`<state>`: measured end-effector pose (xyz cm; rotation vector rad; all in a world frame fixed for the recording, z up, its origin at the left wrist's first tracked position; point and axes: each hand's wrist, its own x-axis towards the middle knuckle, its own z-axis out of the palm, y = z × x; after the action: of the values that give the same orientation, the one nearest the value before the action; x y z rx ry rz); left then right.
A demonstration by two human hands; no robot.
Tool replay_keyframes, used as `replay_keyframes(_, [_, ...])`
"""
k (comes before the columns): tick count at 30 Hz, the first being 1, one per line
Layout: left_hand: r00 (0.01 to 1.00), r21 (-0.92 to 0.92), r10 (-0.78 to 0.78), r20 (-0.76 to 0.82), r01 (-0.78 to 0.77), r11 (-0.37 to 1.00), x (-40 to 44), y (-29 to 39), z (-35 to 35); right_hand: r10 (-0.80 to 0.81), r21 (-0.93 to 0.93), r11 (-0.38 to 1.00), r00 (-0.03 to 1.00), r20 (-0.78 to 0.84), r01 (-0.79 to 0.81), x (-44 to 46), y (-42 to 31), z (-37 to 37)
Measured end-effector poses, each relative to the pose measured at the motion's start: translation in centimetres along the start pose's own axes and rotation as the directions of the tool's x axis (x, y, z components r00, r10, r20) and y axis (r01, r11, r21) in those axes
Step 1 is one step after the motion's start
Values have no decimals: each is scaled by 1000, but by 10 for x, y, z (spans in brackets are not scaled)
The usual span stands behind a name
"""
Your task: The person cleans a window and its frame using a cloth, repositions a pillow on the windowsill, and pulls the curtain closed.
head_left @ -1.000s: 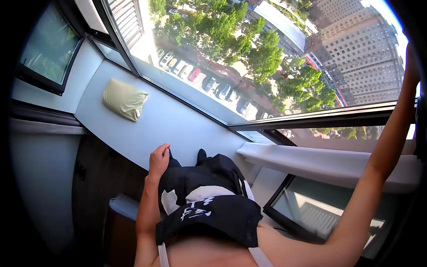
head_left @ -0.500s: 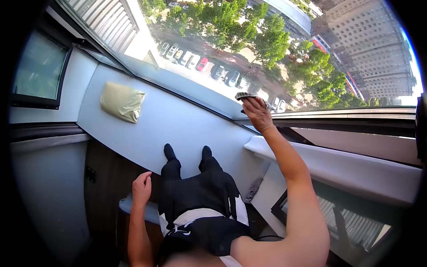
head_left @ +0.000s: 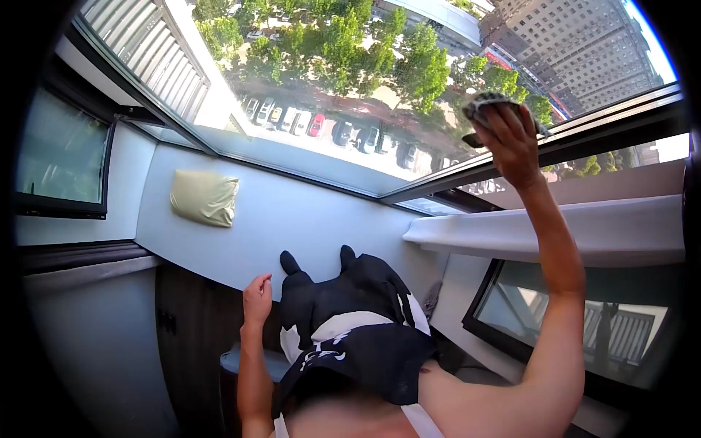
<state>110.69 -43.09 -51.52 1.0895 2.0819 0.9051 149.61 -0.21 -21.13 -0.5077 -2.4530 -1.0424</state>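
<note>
My right hand (head_left: pixel 511 142) presses a dark and white patterned cloth (head_left: pixel 485 109) against the large window pane (head_left: pixel 409 160), near the frame on the right side. Its fingers are spread over the bunched cloth. Low beside my left leg, my left hand (head_left: pixel 257 299) hangs with its fingers curled in, and no object shows in it. It is in front of the edge of the white window sill (head_left: pixel 292 212) that my feet stand on.
A pale yellow cushion (head_left: pixel 206 197) lies on the sill to the left. A crumpled grey cloth (head_left: pixel 431 298) lies right of my legs. Open window sashes stand at left (head_left: pixel 66 153) and right (head_left: pixel 504 306). A rolled white fabric (head_left: pixel 548 230) runs along the right.
My right hand has moved the cloth up and to the right across the glass. My left hand has shifted slightly right in view, still curled. The camera view has turned a little.
</note>
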Motion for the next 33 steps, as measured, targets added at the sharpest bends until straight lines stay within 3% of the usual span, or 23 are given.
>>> replay_keyframes(1, [1000, -8, 10, 9, -10, 1000, 9, 4, -2, 46, -64, 997, 995, -84, -52, 24, 28, -20])
replay_keyframes(4, [999, -33, 11, 33, -10, 999, 22, 11, -12, -91, -309, 951, 924, -372, -31, 101, 101, -77])
replay_keyframes(5, [999, -30, 30, 14, -29, 999, 24, 10, -15, -66, -341, 935, 903, -424, -92, 120, 112, -92])
replay_keyframes(9, [1000, -32, 21, -10, -22, 999, 21, 12, -25, 35, -215, 959, 827, -561, -186, 137, 135, -99])
replay_keyframes(11, [1000, -22, -4, -6, 4, 1000, 10, 7, -30, 88, -363, 864, 815, -573, -349, 118, 129, -86])
replay_keyframes(12, [1000, -15, -26, -8, 26, 1000, 5, 4, -33, -102, -368, 913, 773, -626, -177, 112, 133, -75])
replay_keyframes(14, [997, 4, -83, 12, 83, 997, -4, 2, -40, 180, -257, 867, 750, -636, -426, 71, 74, -39])
replay_keyframes(16, [990, 21, -136, 38, 135, 991, -14, -2, -46, 369, -68, 858, 703, -608, -509, 26, 25, 4])
replay_keyframes(20, [996, -51, -88, 6, 88, 995, -22, -20, -49, 679, 107, 718, 659, -323, -688, -87, -104, 98])
replay_keyframes(22, [994, -5, -105, -1, 105, 994, -24, -18, -55, 835, 157, 549, 532, -141, -821, -128, -172, 134])
replay_keyframes(24, [993, -12, -117, 8, 117, 993, -22, -11, -60, 948, 230, 298, 316, 42, -926, -146, -232, 152])
replay_keyframes(26, [997, 23, -81, -2, 81, 996, -19, -10, -67, 900, 377, -121, 58, 432, -918, -189, -286, 193])
replay_keyframes(27, [996, 34, -90, -6, 90, 995, -16, -8, -68, 690, 399, -627, -240, 683, -669, -176, -301, 187])
replay_keyframes(28, [998, 25, -64, 4, 64, 998, -13, -4, -67, 300, 227, -946, -357, 885, -232, -156, -313, 172])
replay_keyframes(29, [999, 19, -47, 11, 47, 999, -11, 1, -69, 158, 132, -984, -241, 958, -120, -124, -310, 135])
replay_keyframes(30, [994, 48, -97, 53, 94, 994, -7, 10, -71, 78, 79, -996, -38, 996, 29, -116, -316, 126])
replay_keyframes(32, [998, -6, -27, 65, 27, 1000, 2, 20, -62, 4, -72, -964, 283, 959, 256, -89, -321, 101])
replay_keyframes(33, [997, -74, -4, 82, 10, 997, 8, 16, -53, -17, -124, -960, 391, 920, 251, -69, -319, 84])
